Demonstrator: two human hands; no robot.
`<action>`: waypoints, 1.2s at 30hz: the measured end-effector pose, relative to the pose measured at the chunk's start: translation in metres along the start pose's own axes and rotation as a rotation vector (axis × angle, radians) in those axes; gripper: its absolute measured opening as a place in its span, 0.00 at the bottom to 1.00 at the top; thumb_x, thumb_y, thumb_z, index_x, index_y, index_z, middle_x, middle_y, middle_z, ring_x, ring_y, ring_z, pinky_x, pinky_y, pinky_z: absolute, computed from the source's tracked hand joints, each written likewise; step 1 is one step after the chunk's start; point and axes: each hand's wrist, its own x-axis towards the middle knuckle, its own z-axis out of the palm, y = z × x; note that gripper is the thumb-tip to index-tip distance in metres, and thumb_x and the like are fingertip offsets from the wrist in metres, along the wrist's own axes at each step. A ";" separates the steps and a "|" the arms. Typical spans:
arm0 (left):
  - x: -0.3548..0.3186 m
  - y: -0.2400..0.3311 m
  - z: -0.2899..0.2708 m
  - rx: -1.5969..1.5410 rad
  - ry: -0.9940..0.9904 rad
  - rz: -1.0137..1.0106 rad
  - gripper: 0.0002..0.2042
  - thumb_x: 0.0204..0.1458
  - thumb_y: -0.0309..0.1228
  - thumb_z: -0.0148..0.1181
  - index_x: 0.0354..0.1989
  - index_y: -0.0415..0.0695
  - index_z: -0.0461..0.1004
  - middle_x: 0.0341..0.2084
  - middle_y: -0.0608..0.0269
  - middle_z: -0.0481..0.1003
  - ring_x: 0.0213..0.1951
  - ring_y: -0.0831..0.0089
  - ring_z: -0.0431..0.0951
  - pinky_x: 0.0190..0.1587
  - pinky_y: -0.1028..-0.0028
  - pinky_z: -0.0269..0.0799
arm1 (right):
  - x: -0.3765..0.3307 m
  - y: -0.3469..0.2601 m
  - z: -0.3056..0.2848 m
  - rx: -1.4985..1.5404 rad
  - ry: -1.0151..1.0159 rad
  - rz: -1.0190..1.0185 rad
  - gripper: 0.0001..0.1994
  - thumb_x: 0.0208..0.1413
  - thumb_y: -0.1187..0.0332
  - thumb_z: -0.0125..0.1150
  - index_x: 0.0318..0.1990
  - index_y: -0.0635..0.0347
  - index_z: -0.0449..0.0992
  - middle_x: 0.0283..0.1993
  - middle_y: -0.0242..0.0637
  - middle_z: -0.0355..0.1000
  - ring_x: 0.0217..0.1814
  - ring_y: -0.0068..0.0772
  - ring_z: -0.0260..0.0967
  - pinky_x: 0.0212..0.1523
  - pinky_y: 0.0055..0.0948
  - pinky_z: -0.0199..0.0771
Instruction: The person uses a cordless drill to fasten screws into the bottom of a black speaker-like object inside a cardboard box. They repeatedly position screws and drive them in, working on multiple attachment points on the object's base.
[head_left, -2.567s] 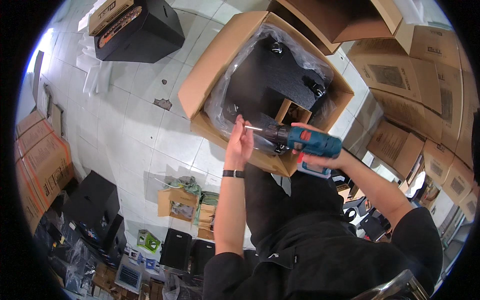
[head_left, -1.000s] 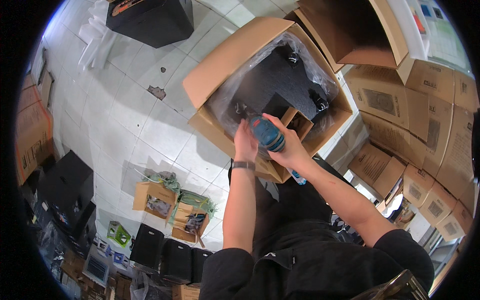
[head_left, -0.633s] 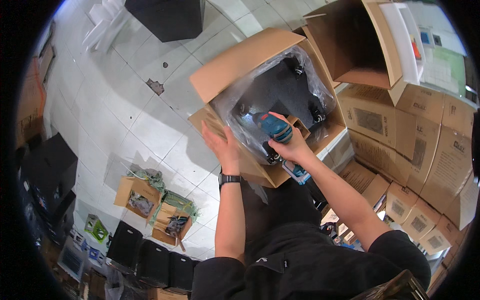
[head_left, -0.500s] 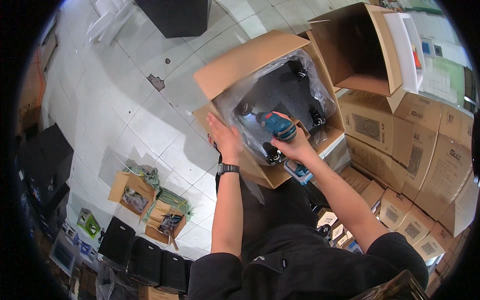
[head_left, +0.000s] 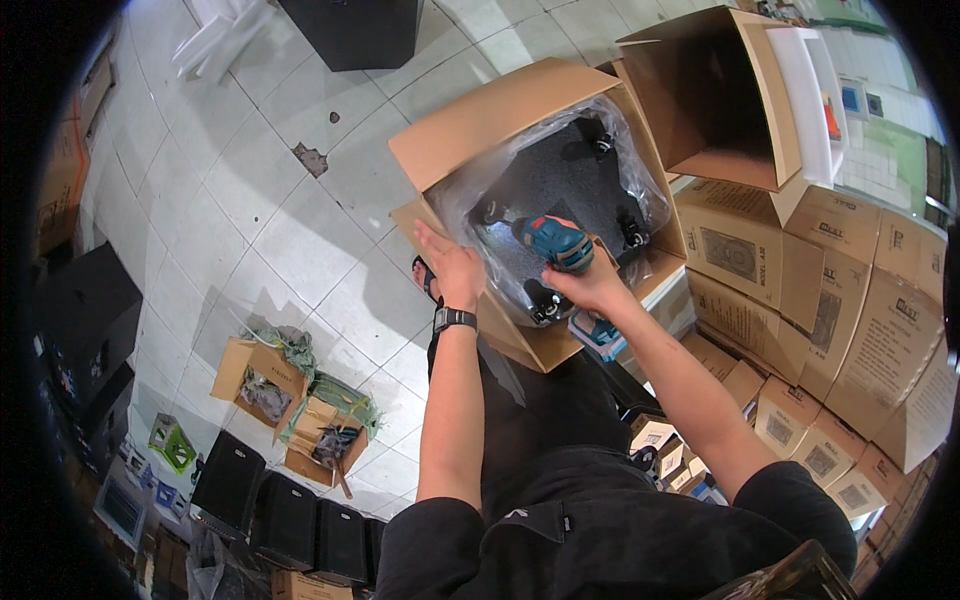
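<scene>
My right hand [head_left: 587, 283] grips a blue cordless drill [head_left: 560, 245], its nose pointing left at a corner of a black board-like piece [head_left: 545, 175]. That piece lies inside an open cardboard box [head_left: 480, 115], wrapped in clear plastic [head_left: 650, 190]. Casters show at three of its corners, one of them a caster [head_left: 632, 235] at the right. The drill's light falls on the left corner; the tip's contact there is too small to make out. With fingers stretched, my left hand [head_left: 455, 268] rests against the box's left flap.
Another open carton [head_left: 700, 100] stands at the upper right, above stacked closed cartons [head_left: 840, 270]. Small boxes [head_left: 262, 385] with tools and bags sit on the tiled floor to the left. Black speaker-like cabinets [head_left: 285, 515] line the lower left; a black tapered block [head_left: 355, 30] stands at the top.
The drill has shifted very slightly, its nose still at the same left corner. My left hand stays by the flap, and a sandalled foot now shows beside it.
</scene>
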 end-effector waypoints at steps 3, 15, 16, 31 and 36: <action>0.000 0.001 0.000 -0.003 0.013 0.011 0.46 0.55 0.21 0.50 0.77 0.24 0.27 0.76 0.23 0.41 0.79 0.37 0.43 0.80 0.57 0.47 | 0.001 -0.001 0.001 0.021 -0.002 -0.022 0.38 0.47 0.70 0.71 0.70 0.46 0.68 0.59 0.43 0.79 0.65 0.45 0.77 0.65 0.37 0.73; -0.001 0.006 -0.003 -0.075 -0.016 -0.036 0.46 0.56 0.21 0.51 0.78 0.25 0.28 0.77 0.26 0.41 0.80 0.39 0.41 0.79 0.57 0.49 | 0.003 0.007 0.005 0.004 0.029 0.030 0.39 0.47 0.68 0.71 0.71 0.48 0.68 0.58 0.41 0.80 0.62 0.40 0.77 0.65 0.35 0.74; -0.001 0.007 -0.004 -0.070 -0.018 -0.040 0.46 0.55 0.21 0.51 0.78 0.26 0.28 0.77 0.26 0.41 0.80 0.39 0.41 0.79 0.57 0.49 | 0.004 0.009 0.005 0.000 0.033 0.028 0.39 0.47 0.68 0.71 0.71 0.48 0.68 0.58 0.41 0.80 0.61 0.40 0.78 0.64 0.35 0.74; -0.001 0.008 -0.003 -0.031 0.006 -0.057 0.46 0.55 0.22 0.52 0.78 0.28 0.30 0.76 0.26 0.45 0.79 0.40 0.46 0.77 0.56 0.56 | 0.009 0.009 0.008 0.052 0.009 0.217 0.38 0.47 0.67 0.71 0.70 0.53 0.69 0.49 0.39 0.82 0.52 0.36 0.80 0.58 0.34 0.76; -0.001 0.014 -0.006 -0.045 -0.036 -0.115 0.46 0.57 0.22 0.52 0.79 0.29 0.29 0.76 0.24 0.44 0.79 0.41 0.47 0.77 0.56 0.56 | 0.020 0.005 -0.002 -0.077 -0.055 0.309 0.29 0.46 0.64 0.71 0.59 0.57 0.77 0.47 0.41 0.83 0.52 0.39 0.81 0.58 0.35 0.77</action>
